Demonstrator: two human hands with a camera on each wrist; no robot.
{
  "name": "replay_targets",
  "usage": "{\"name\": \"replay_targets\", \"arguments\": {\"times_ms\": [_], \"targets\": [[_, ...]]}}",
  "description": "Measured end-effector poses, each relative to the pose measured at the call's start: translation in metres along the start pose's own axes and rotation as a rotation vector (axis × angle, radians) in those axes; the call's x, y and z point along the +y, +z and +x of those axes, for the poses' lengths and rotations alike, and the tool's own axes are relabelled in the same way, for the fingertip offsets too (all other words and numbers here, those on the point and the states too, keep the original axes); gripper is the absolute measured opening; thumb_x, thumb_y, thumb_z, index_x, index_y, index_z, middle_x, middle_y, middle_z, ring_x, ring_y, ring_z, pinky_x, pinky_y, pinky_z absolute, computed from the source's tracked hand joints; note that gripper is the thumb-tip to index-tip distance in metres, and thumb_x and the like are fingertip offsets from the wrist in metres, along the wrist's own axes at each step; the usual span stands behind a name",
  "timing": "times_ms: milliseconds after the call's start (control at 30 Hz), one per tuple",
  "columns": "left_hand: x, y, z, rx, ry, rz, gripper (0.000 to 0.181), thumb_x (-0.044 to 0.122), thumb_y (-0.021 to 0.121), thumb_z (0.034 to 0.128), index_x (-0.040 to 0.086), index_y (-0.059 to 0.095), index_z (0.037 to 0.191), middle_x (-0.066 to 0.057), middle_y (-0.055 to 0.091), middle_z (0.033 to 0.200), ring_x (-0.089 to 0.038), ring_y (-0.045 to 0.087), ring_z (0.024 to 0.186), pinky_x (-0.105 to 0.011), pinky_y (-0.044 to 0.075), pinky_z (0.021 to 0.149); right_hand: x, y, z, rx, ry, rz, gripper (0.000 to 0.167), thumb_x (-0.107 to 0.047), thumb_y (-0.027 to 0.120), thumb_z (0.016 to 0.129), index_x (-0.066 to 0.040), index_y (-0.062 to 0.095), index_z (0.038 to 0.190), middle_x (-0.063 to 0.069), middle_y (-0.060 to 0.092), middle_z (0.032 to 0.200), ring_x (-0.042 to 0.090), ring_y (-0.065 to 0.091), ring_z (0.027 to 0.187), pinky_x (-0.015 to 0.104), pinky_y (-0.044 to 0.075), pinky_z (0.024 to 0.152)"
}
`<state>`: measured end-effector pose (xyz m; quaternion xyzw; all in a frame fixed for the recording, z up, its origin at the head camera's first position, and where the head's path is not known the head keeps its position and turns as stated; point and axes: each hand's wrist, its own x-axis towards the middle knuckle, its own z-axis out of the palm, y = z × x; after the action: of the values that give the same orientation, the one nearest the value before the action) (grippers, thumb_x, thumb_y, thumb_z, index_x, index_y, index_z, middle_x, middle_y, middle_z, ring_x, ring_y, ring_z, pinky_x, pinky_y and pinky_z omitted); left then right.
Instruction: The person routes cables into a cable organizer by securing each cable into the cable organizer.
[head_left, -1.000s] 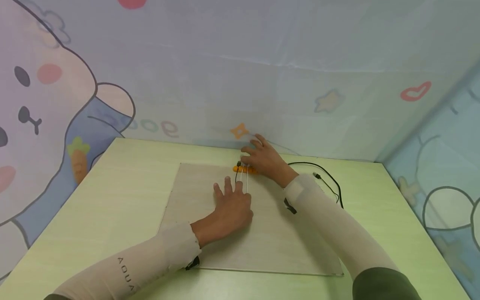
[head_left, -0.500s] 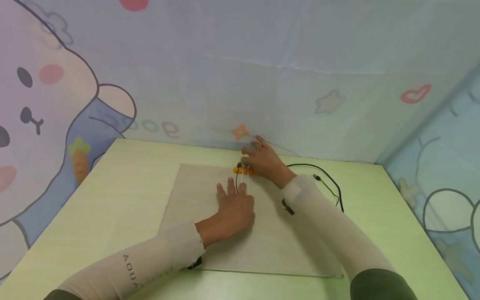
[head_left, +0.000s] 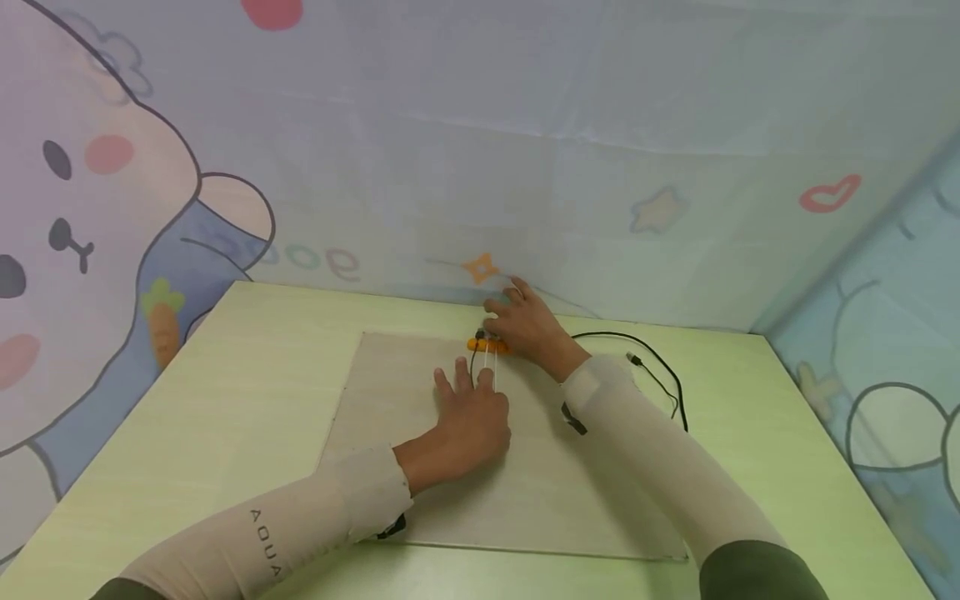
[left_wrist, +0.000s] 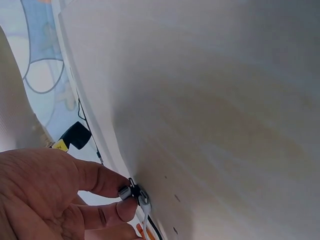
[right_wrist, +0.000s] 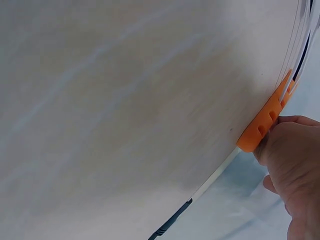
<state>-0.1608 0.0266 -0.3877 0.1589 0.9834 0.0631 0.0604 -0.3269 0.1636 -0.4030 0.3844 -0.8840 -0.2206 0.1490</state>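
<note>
My left hand (head_left: 472,429) is over the middle of a pale board, pinching small cable plugs (left_wrist: 133,192) between thumb and fingers. One plug is black and metal; a white cable end (left_wrist: 145,205) sits against it. From there, white and black cables run to an orange slotted cable holder (right_wrist: 262,125) at the board's far edge. My right hand (head_left: 525,323) is at that holder; its fingers (right_wrist: 295,120) grip it from the back edge, and their tips are partly hidden. In the head view, the other right fingers are spread above the table.
The board (head_left: 570,508) lies on a light green table (head_left: 262,375). A black cable (head_left: 660,358) curves right of the right forearm, beside a loose USB plug (head_left: 634,359). A printed cloth wall (head_left: 420,167) stands close behind the table.
My left hand has shifted slightly to the right with the plugs pinched in it. The right hand stays at the orange holder. The head view has tilted up slightly.
</note>
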Motion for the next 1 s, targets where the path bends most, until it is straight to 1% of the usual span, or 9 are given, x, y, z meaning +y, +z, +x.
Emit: {"name": "replay_targets", "arguments": {"times_ms": [133, 200, 333, 433, 567, 700, 800, 967, 1000], "targets": [[0.0, 0.0, 0.001, 0.009, -0.007, 0.006, 0.024, 0.025, 0.073, 0.1055, 0.007, 0.083, 0.116, -0.025, 0.057, 0.157, -0.061, 0.032, 0.166, -0.082, 0.028, 0.129, 0.002, 0.0, -0.002, -0.008, 0.001, 0.002, 0.019, -0.033, 0.071, 0.112, -0.027, 0.08, 0.128, -0.003, 0.067, 0.153, 0.037, 0.062, 0.15, 0.055, 0.037, 0.137], [-0.004, 0.01, 0.007, 0.034, 0.001, 0.003, 0.023, 0.025, 0.074, 0.1032, 0.007, 0.083, 0.114, -0.026, 0.058, 0.154, -0.063, 0.033, 0.165, -0.084, 0.028, 0.127, 0.002, 0.001, -0.004, -0.01, -0.001, 0.015, 0.022, -0.035, 0.067, 0.113, -0.026, 0.079, 0.129, -0.002, 0.066, 0.154, 0.037, 0.061, 0.151, 0.054, 0.038, 0.136], [-0.004, 0.012, 0.006, 0.045, 0.009, -0.006, 0.024, 0.025, 0.073, 0.1035, 0.005, 0.083, 0.114, -0.026, 0.059, 0.154, -0.064, 0.033, 0.165, -0.086, 0.027, 0.126, 0.002, 0.004, -0.007, 0.017, -0.013, 0.039, 0.024, -0.034, 0.064, 0.113, -0.023, 0.077, 0.13, 0.0, 0.066, 0.154, 0.037, 0.063, 0.149, 0.053, 0.041, 0.134], [-0.001, 0.002, -0.001, 0.032, 0.004, -0.002, 0.027, 0.027, 0.073, 0.1055, 0.004, 0.082, 0.117, -0.025, 0.059, 0.156, -0.063, 0.034, 0.165, -0.084, 0.027, 0.128, 0.002, 0.007, -0.009, 0.061, -0.023, 0.064, 0.023, -0.035, 0.065, 0.113, -0.021, 0.077, 0.128, 0.002, 0.068, 0.151, 0.037, 0.066, 0.144, 0.052, 0.045, 0.132], [-0.004, 0.005, 0.0, 0.055, 0.006, -0.036, 0.034, 0.033, 0.073, 0.1062, 0.002, 0.081, 0.12, -0.027, 0.059, 0.157, -0.064, 0.037, 0.163, -0.085, 0.028, 0.126, 0.004, 0.009, -0.011, 0.088, -0.012, 0.131, 0.022, -0.036, 0.068, 0.112, -0.02, 0.076, 0.126, 0.005, 0.071, 0.149, 0.036, 0.07, 0.139, 0.053, 0.05, 0.127], [-0.008, 0.007, 0.002, 0.081, 0.003, -0.048, 0.044, 0.04, 0.068, 0.1097, 0.003, 0.076, 0.134, -0.027, 0.06, 0.157, -0.062, 0.04, 0.162, -0.084, 0.03, 0.126, 0.007, 0.007, -0.015, 0.047, 0.024, 0.176, 0.022, -0.027, 0.072, 0.112, -0.02, 0.074, 0.133, 0.009, 0.07, 0.15, 0.038, 0.069, 0.139, 0.055, 0.053, 0.123], [-0.011, 0.009, 0.005, 0.107, 0.006, -0.022, 0.052, 0.048, 0.062, 0.1119, 0.011, 0.068, 0.149, -0.025, 0.06, 0.158, -0.06, 0.044, 0.16, -0.083, 0.032, 0.125, 0.01, 0.006, -0.017, -0.002, 0.06, 0.188, 0.03, -0.021, 0.074, 0.111, -0.02, 0.072, 0.141, 0.01, 0.069, 0.151, 0.039, 0.068, 0.14, 0.055, 0.053, 0.123], [-0.017, 0.008, 0.006, 0.126, 0.028, -0.054, 0.06, 0.052, 0.059, 0.1112, 0.016, 0.058, 0.159, -0.026, 0.058, 0.162, -0.061, 0.04, 0.162, -0.084, 0.031, 0.125, 0.009, 0.003, -0.021, -0.086, 0.134, 0.243, 0.039, -0.026, 0.063, 0.117, -0.022, 0.066, 0.156, 0.011, 0.064, 0.159, 0.039, 0.064, 0.147, 0.057, 0.05, 0.126], [-0.017, 0.002, 0.003, 0.106, 0.025, -0.067, 0.062, 0.052, 0.06, 0.1108, 0.015, 0.058, 0.16, -0.027, 0.056, 0.164, -0.061, 0.038, 0.164, -0.083, 0.029, 0.127, 0.009, 0.002, -0.022, -0.102, 0.152, 0.261, 0.041, -0.028, 0.059, 0.118, -0.022, 0.063, 0.159, 0.011, 0.063, 0.163, 0.04, 0.062, 0.149, 0.058, 0.049, 0.126]]}}
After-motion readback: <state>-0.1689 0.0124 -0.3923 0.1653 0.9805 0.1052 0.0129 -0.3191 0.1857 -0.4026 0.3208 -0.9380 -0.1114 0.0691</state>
